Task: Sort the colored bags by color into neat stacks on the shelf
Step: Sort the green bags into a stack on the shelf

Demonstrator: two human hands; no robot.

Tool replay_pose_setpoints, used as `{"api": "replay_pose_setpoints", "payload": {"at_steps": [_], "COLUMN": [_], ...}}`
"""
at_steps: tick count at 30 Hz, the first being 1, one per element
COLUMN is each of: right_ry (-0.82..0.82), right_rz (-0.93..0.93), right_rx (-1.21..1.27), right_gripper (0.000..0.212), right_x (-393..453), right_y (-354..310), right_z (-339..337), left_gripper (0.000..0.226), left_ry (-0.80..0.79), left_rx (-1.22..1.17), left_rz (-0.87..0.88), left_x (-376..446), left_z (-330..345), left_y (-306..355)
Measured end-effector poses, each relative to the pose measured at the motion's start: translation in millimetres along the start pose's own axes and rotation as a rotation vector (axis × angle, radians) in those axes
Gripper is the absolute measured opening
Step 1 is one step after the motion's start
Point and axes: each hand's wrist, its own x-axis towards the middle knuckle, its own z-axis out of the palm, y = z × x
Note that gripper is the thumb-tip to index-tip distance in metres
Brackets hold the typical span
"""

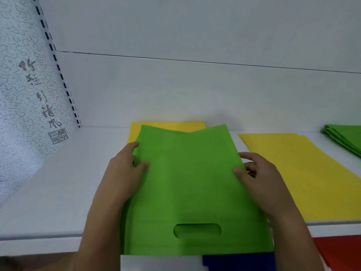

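Note:
A flat green bag (191, 184) with a cut-out handle slot near its front edge lies in the middle of the white shelf (58, 202). My left hand (125, 173) pinches its left edge, thumb on top. My right hand (259, 178) pinches its right edge the same way. A yellow bag (166, 126) shows from under the green bag's far end. A yellow stack (304, 173) lies to the right, and a green stack (345, 137) sits at the far right edge.
A patterned side panel with printed characters (25, 106) closes the shelf on the left. Below the shelf's front edge lie a white bag (160, 263), a blue bag (238, 262) and a red bag (341, 253).

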Motion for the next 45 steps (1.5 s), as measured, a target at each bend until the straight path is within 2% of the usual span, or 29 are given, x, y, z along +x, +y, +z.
{"api": "replay_pose_setpoints", "payload": {"at_steps": [4, 8, 11, 14, 17, 19, 22, 24, 26, 30, 34, 37, 39, 41, 45], "right_ry": [0.038, -0.111, -0.207, -0.188, -0.060, 0.030, 0.085, 0.081, 0.092, 0.137, 0.176, 0.193, 0.188, 0.183, 0.183], "right_rz": [0.000, 0.107, 0.157, 0.123, -0.016, -0.107, -0.142, -0.119, -0.123, -0.162, -0.149, -0.110, -0.091, -0.086, -0.121], "right_rx": [0.008, 0.250, 0.385, 0.318, 0.036, -0.103, -0.096, -0.091, -0.184, -0.300, -0.307, -0.275, -0.269, -0.244, -0.145], "right_gripper": [0.029, 0.024, 0.015, 0.013, 0.013, 0.011, 0.013, 0.010, 0.009, 0.007, 0.005, 0.006, 0.007, 0.009, 0.019], "right_x": [-3, -12, -21, -26, -28, -30, -36, -41, -43, -46, -47, -46, -45, -44, -47], "right_y": [-6, -15, -19, -16, -12, -13, -19, -19, -18, -11, 1, 7, 11, 9, -4], "right_z": [4, 1, -2, -2, 2, 6, 10, 11, 13, 21, 21, 14, 11, 12, 14], "left_gripper": [0.053, 0.045, 0.023, 0.009, 0.010, 0.012, 0.017, 0.014, 0.015, 0.013, 0.029, 0.053, 0.063, 0.062, 0.035], "left_ry": [0.107, 0.199, 0.218, 0.226, 0.147, 0.029, -0.228, -0.202, -0.116, -0.051, -0.056, -0.074, -0.070, -0.073, -0.159], "left_rx": [-0.018, -0.114, -0.242, -0.334, -0.441, -0.630, -0.831, -0.763, -0.606, -0.446, -0.212, -0.131, -0.126, -0.164, -0.474], "left_rz": [0.029, 0.055, 0.064, 0.078, 0.069, 0.022, -0.034, -0.002, 0.041, 0.116, 0.188, 0.200, 0.210, 0.219, 0.199], "left_x": [-3, -7, -7, -7, -12, -17, -24, -21, -17, -18, -24, -30, -28, -24, -20], "left_z": [-3, -8, -12, -15, -17, -20, -24, -25, -26, -22, -11, -4, -3, -4, -10], "left_y": [-2, -1, -3, -5, -4, 0, 3, -3, -10, -14, -12, -4, -2, -2, 0]}}
